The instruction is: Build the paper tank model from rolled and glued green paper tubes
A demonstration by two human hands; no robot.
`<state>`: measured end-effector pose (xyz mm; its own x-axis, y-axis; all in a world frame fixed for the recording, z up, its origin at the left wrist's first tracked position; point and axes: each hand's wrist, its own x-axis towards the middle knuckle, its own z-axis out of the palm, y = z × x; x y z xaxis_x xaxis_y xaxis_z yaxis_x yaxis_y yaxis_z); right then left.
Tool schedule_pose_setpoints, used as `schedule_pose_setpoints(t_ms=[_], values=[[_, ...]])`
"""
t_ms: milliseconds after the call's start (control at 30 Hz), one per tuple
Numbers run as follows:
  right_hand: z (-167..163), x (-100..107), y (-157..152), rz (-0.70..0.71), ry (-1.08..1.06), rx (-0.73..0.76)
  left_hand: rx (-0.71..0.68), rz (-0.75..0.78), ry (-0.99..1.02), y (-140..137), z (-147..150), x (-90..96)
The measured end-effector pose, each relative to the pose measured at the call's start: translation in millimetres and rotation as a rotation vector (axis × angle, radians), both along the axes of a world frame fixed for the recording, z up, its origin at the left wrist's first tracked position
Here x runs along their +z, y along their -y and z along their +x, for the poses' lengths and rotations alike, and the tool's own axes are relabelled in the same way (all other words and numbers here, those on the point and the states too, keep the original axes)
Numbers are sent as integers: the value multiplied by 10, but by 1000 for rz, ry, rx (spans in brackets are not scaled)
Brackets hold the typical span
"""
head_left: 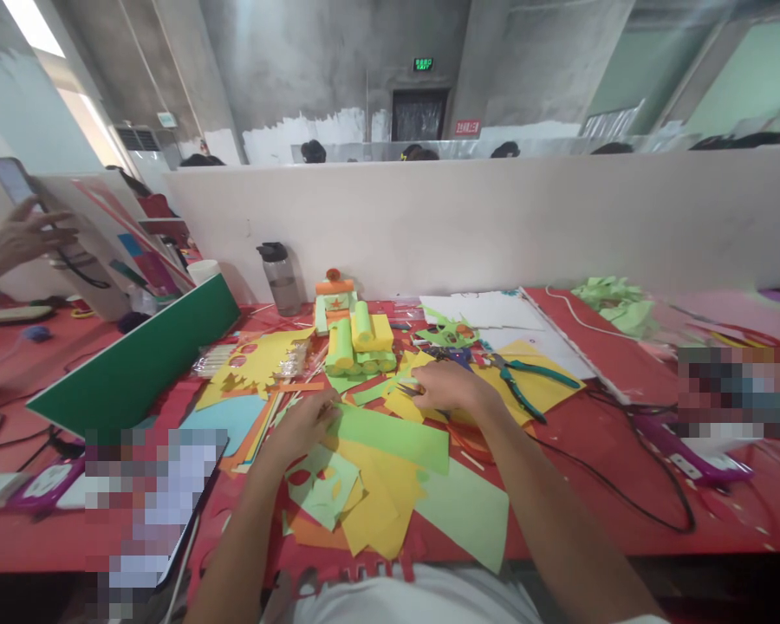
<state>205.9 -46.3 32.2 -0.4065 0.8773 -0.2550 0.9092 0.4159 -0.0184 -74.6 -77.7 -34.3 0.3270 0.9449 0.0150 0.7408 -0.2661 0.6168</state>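
My left hand (315,420) is closed, its fingertips pinching the left end of a bright green paper sheet (393,435). To the right, my right hand (451,387) is closed around what look like scissors (409,390), their pointed metal blades poking out to the left; the handles are hidden. Beneath the green sheet lie yellow paper sheets (380,494) and a pale green sheet (464,503). A pale green cut-out scrap with holes (325,485) is just below my left hand. Beyond the hands stands a paper model of green and yellow rolls (360,342).
Pliers with teal handles (526,386) lie right of my right hand. A water bottle (279,279) stands by the white partition (494,217). A green board (136,364) leans at left, near a phone-like device (169,511). Another person's hand (29,238) holds a phone at far left.
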Motion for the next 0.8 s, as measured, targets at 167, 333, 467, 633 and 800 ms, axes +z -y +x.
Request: schedule_pose_setpoints(t_ms=[167, 333, 467, 633, 800], values=[[27, 7, 3, 7, -11, -4, 7, 6, 9, -8, 2, -16], [142, -6, -20, -37, 6, -38, 25, 9, 47, -12, 5, -12], [185, 33, -11, 34, -89, -95, 24, 11, 143, -37, -5, -11], [156, 50, -39, -93, -458, 74, 75, 8, 233, -95, -20, -35], [122, -71, -101, -103, -393, 92, 135, -5, 221, -78, 30, -12]])
